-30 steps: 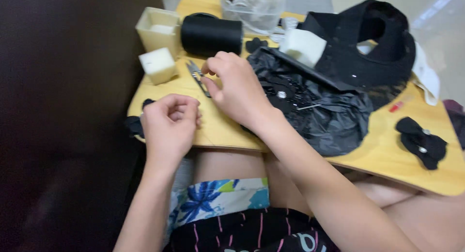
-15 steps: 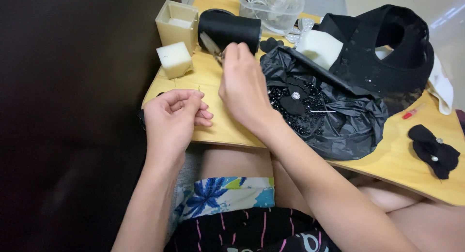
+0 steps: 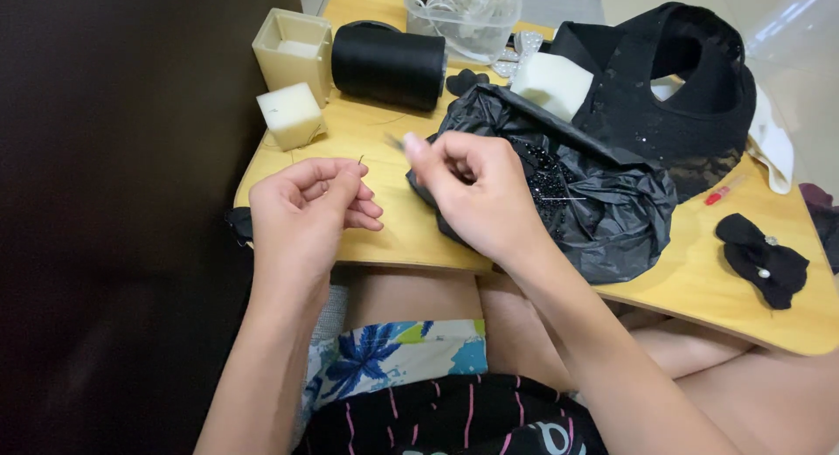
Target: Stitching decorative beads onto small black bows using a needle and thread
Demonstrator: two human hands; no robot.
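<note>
Left hand point(image 3: 301, 206): held at about 9 o'clock of the right, knuckles up, fingers curled inward, thumb and forefinger tips pinched together near 1 o'clock of the palm. Forearm runs down toward 6 o'clock, bare.

Right hand point(image 3: 472, 197): back of hand facing up, fingers bunched, thumb and forefinger pressed together and pointing toward 10 o'clock. Bare forearm runs off toward 5 o'clock. Hands near, not touching.

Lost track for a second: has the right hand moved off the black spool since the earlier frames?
Yes. The right hand has pulled back from the black spool toward the person's body, nearer the left hand.
</note>
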